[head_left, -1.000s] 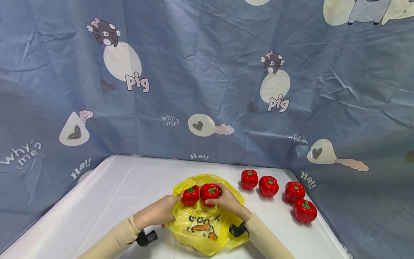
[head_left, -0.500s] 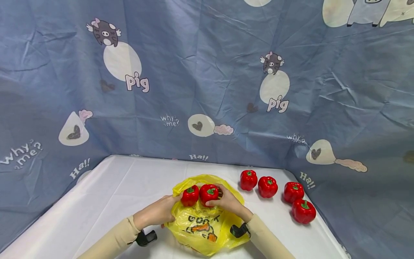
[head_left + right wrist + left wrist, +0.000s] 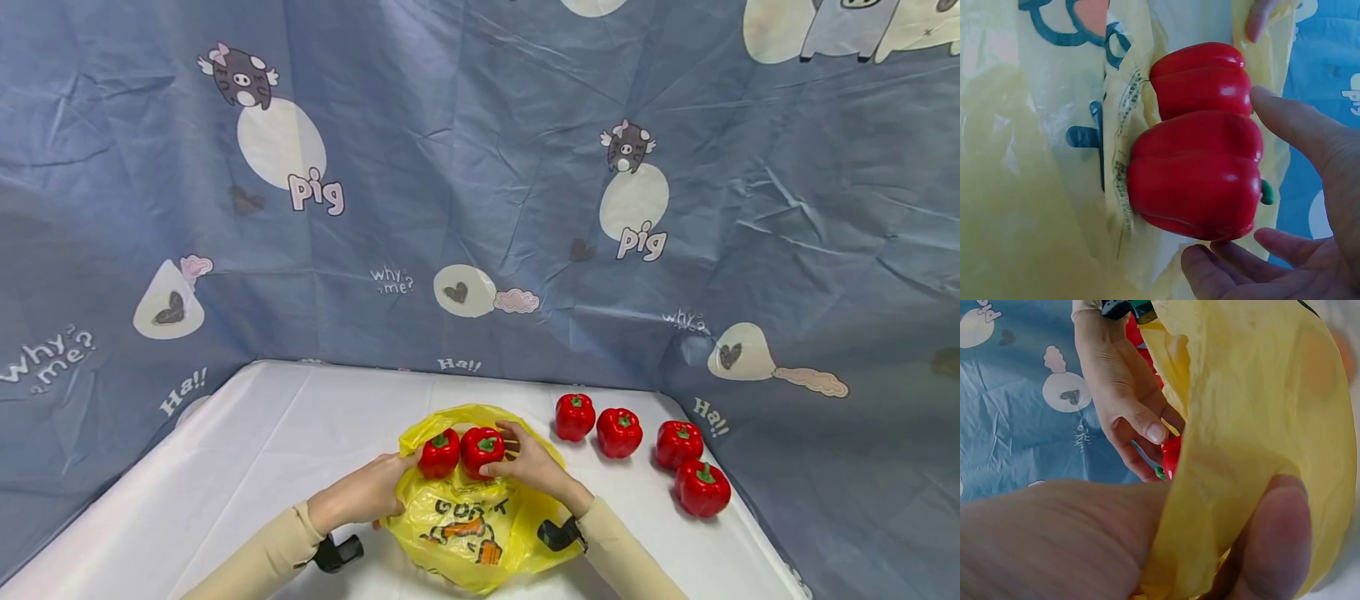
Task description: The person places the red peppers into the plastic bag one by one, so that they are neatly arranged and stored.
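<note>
I'm seeing both beige sleeves [image 3: 258,546] cut off at the head view's bottom edge; lower centre, the yellow bag [image 3: 467,567] is hiding some fingers of the left hand [image 3: 367,492]. Mid-frame in the left wrist view, it is covering most of a red pepper [image 3: 1171,455]. The right wrist view's right edge is cutting off the right hand [image 3: 1346,186].

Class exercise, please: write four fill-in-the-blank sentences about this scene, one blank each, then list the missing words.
1. The left hand grips a plastic bag whose colour is ____.
2. The loose bell peppers on the white table number ____.
3. In the head view, of the two visible bagged bell peppers, the one nearest the right hand is on the ____.
4. The loose peppers are red, but their stems are ____.

Missing words: yellow; four; right; green.
</note>
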A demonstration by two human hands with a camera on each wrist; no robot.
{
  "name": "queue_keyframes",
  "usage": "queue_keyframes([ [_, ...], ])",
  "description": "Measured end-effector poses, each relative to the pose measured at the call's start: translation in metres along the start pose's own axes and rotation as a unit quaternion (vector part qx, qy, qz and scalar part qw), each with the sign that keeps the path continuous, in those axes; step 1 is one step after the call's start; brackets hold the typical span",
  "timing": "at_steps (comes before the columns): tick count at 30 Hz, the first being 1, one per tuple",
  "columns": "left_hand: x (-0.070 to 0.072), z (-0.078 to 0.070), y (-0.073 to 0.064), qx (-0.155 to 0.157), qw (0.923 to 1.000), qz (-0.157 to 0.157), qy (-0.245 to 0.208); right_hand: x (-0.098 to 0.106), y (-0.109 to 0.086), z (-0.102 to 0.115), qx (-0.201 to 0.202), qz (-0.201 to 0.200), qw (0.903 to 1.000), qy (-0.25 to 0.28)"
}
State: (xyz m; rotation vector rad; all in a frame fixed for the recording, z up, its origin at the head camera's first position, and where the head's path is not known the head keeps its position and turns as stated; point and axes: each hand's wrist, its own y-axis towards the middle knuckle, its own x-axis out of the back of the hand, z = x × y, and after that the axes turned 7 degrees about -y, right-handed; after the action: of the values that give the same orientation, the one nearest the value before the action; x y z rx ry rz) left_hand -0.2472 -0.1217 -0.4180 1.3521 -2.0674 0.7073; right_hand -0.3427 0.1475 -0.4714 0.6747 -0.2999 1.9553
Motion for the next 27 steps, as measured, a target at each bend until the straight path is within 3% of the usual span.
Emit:
queue_keyframes([
  [9,0.0,0.0,0.002,0.004,1.0,0.001,0.0,0.012,-0.009,0.011,-0.001,-0.015,0.9999,0.005],
  [27,0.0,-0.001,0.0,0.003,1.0,0.003,-0.001,0.025,-0.023,0.028,0.013,-0.008,0.9995,0.026],
])
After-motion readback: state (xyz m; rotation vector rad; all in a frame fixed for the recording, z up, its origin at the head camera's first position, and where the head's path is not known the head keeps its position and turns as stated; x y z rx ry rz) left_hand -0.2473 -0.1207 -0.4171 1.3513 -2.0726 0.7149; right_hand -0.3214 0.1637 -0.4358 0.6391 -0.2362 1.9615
